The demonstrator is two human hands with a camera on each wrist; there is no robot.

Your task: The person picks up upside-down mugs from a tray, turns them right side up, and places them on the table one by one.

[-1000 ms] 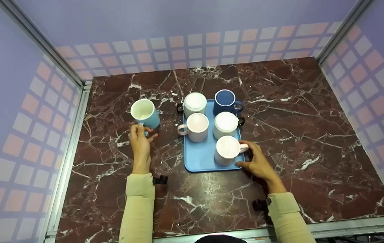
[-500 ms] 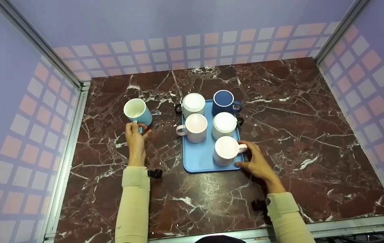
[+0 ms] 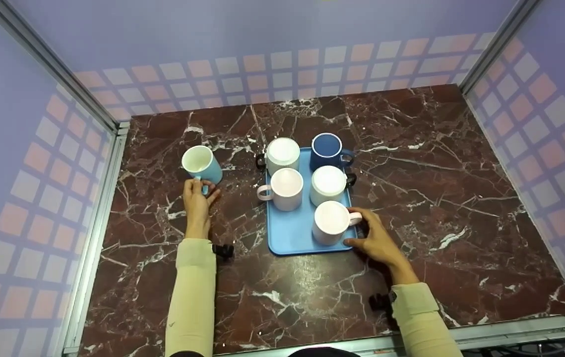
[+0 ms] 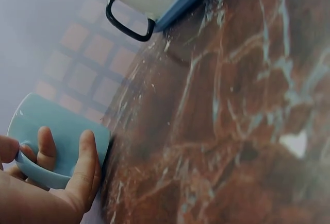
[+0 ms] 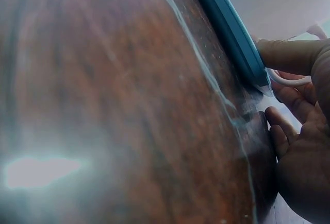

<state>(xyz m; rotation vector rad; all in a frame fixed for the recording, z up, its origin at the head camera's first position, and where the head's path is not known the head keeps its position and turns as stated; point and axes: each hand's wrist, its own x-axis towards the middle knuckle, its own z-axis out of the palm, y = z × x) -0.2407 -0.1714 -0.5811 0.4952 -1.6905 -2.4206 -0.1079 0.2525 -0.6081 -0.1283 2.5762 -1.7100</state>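
Light-blue mug [image 3: 202, 164] is standing on the dark red marble table [image 3: 436, 148], well to the left of the blue tray [image 3: 292, 230] in the head view. The left hand [image 3: 197, 198] is pinching the mug's handle from the near side, thumb and fingers curled round it. On the tray, 5 mugs are sitting: a white mug with a black handle [image 3: 281, 154] at the far left, a dark-blue mug [image 3: 328, 150] at the far right, a pinkish mug [image 3: 285, 188] and a second white mug [image 3: 328, 185] in the middle row, and a white mug [image 3: 331, 222] nearest the person. The right hand [image 3: 375, 238] is resting at the tray's near right corner, fingers curling round that nearest mug's handle and thumb lying against the tray edge.

Turning to the left wrist view, the left hand [image 4: 46, 183] is gripping the light-blue mug [image 4: 56, 131] by its handle, with 2 fingers passing through the loop and lying on the mug's wall. Beyond it, the white mug with a black handle [image 4: 139, 0] is showing at the tray [image 4: 193, 0] edge.

Moving to the right wrist view, the right hand [image 5: 301, 147] is holding on at the tray [image 5: 227, 28] corner, thumb stretching along the rim, fingers curling under a thin white handle [image 5: 289, 79]. The picture is blurring over the table [image 5: 103, 105].
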